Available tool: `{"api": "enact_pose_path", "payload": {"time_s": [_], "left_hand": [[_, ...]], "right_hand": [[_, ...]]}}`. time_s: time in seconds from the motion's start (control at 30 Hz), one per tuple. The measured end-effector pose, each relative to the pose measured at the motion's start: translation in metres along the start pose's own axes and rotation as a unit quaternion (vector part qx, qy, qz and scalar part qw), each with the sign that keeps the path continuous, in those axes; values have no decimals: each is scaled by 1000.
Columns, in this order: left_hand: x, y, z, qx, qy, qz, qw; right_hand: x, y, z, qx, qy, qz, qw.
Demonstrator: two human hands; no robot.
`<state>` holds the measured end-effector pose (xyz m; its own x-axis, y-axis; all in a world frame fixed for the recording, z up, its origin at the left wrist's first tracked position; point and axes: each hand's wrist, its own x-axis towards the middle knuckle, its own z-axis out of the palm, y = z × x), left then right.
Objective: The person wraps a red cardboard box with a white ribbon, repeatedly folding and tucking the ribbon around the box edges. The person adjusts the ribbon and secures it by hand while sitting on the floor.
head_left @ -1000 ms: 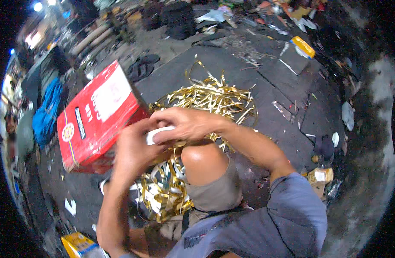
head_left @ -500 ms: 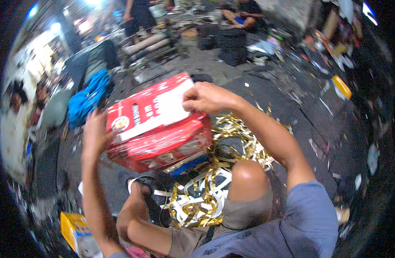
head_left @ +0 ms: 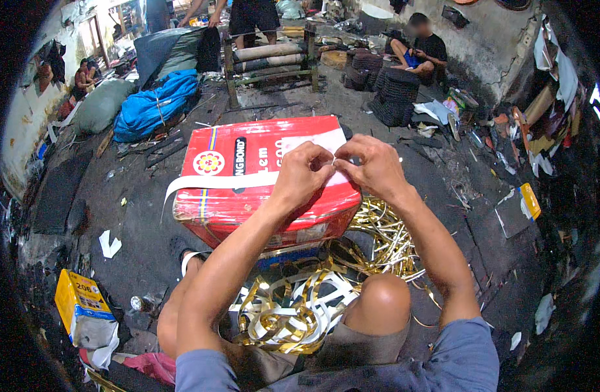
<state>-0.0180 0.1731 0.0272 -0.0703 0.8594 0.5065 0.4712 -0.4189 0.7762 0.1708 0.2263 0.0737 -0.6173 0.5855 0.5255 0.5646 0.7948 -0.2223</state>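
Observation:
A red cardboard box (head_left: 215,140) with glossy tape over it stands before me, its top at the height of my hands. Across that top runs a long white strip (head_left: 238,181), one end curling over the box's left edge. Over the right part of the top, my left hand (head_left: 304,175) and my right hand (head_left: 373,166) meet, fingertips pinched together on a bit of the white strip. The fingers partly hide what they pinch. Between my knees lies a tangle of gold and white strips (head_left: 300,313); more gold strips (head_left: 388,238) are heaped right of the box.
A yellow carton (head_left: 84,297) lies at the lower left, another yellow-edged box (head_left: 519,209) at the right. Farther off are a blue bundle (head_left: 155,111), a wooden frame with rolls (head_left: 270,62) and black stacks (head_left: 394,95). Several other people are in the background.
My left hand has left the box's left edge and come across to meet my right hand. The white strip now lies lengthwise over the box top. The whole view has shifted and steadied.

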Motion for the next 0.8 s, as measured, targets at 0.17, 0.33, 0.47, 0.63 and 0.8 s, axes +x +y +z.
{"api": "enact_pose_path", "payload": {"time_s": [0.17, 0.33, 0.47, 0.63, 0.8], "left_hand": [[-1, -2, 1, 9, -8, 35, 999], [-3, -6, -2, 42, -6, 83, 996], [1, -6, 0, -30, -3, 47, 998], [1, -6, 0, -51, -24, -16, 998], [3, -13, -1, -11, 0, 38, 999]], "right_hand": [[-9, 2, -7, 32, -15, 3, 999], [-11, 10, -3, 75, -21, -27, 997], [-5, 24, -5, 131, -47, 6, 990], [-7, 18, 1, 159, -11, 48, 986], [-6, 19, 16, 187, 38, 62, 980]]}}
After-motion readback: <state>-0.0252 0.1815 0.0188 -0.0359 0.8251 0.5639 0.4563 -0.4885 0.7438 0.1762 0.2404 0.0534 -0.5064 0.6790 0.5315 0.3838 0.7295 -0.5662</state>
